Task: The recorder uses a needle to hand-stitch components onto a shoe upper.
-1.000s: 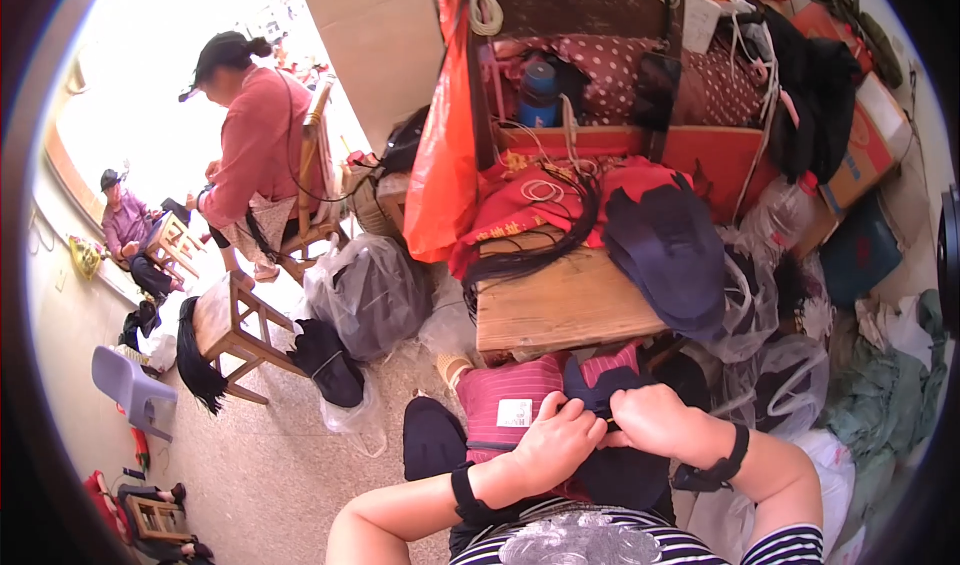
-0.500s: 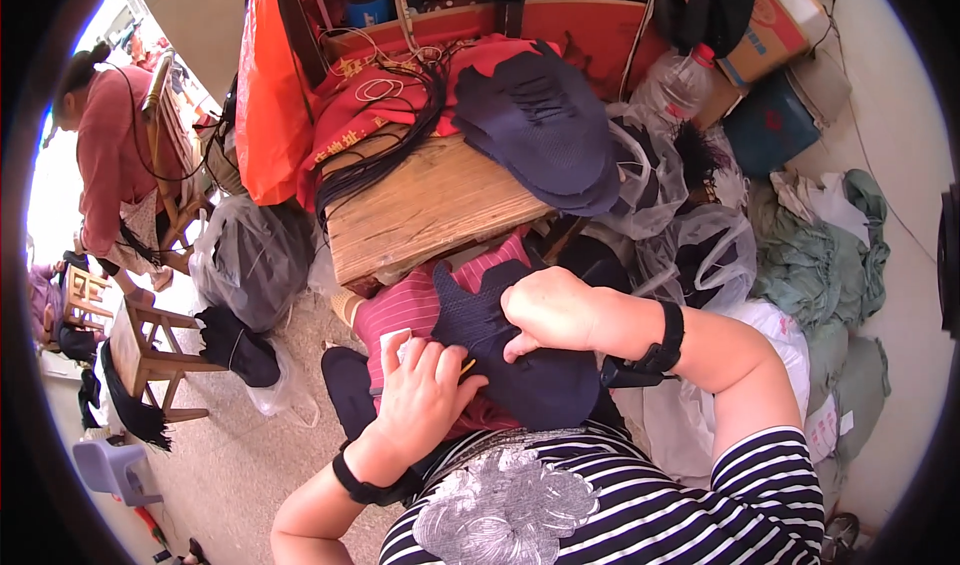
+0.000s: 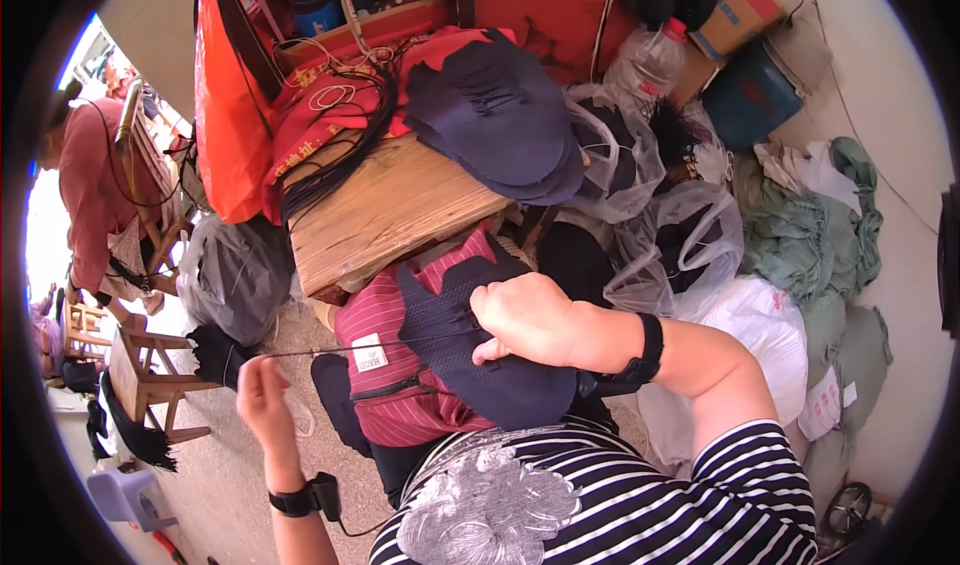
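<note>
At the left edge, a co-worker in a dusty-pink top (image 3: 98,185) is near a brown wooden stool (image 3: 126,365) with open side rails. Next comes a bulging grey translucent plastic bag (image 3: 235,280), then the camera wearer's left hand (image 3: 264,397), held out to the side, its fingers closed in a pinch on a thin dark cord (image 3: 325,351). The cord runs straight rightward to a navy textured fabric piece with a rounded lower edge (image 3: 490,390), lying across the lap on burgundy pinstriped cloth (image 3: 385,310). Beyond it, a light-brown wooden worktop (image 3: 395,210) carries a loose bundle of long black cords (image 3: 368,137) and, right of that, a stack of navy fabric pieces (image 3: 495,130). The right hand (image 3: 530,315) curls over the navy textured fabric piece, gripping it. Farther right lie crumpled clear plastic bags (image 3: 700,227) and rumpled grey-green cloth (image 3: 800,250)
</note>
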`<state>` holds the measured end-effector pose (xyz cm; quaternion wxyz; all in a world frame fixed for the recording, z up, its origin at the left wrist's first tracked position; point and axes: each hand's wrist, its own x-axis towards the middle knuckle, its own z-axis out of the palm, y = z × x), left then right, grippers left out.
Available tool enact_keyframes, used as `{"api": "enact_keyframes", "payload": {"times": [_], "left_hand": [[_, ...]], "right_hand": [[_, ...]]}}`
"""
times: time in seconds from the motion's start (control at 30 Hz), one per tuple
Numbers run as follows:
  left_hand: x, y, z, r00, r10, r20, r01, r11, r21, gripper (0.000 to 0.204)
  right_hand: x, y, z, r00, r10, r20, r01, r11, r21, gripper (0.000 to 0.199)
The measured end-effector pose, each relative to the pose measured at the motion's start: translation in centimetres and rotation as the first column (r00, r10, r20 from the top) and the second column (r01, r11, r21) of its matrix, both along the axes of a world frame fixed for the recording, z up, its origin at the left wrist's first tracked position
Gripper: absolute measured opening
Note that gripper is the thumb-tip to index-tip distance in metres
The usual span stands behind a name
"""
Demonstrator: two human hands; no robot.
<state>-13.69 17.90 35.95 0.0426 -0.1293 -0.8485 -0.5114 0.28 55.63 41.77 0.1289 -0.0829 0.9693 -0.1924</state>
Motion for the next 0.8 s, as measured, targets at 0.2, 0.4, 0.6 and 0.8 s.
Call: {"api": "enact_keyframes", "payload": {"times": [0.2, 0.4, 0.6, 0.8], "left_hand": [[-1.8, -9.7, -4.2, 0.962, 0.271, -0.014, -0.272, 0.961, -0.044, 0.019], [-0.9, -10.9, -7.6, 0.957, 0.292, 0.0, -0.284, 0.932, -0.225, 0.019], [-2.2, -9.9, -8.2, 0.966, 0.232, 0.111, -0.225, 0.971, -0.077, 0.017], [-0.9, -4.0, -4.3, 0.999, 0.033, 0.021, -0.026, 0.962, -0.273, 0.015]], "right_hand": [[2.1, -0.9, -0.8, 0.983, -0.095, -0.157, 0.104, 0.993, 0.048, 0.062], [3.9, 0.1, -3.1, 0.889, -0.11, -0.445, 0.009, 0.975, -0.222, 0.067], [6.0, 1.1, -5.0, 0.856, -0.306, -0.416, 0.157, 0.922, -0.354, 0.085], [7.4, 1.3, -5.1, 0.853, -0.347, -0.389, 0.216, 0.914, -0.343, 0.082]]}}
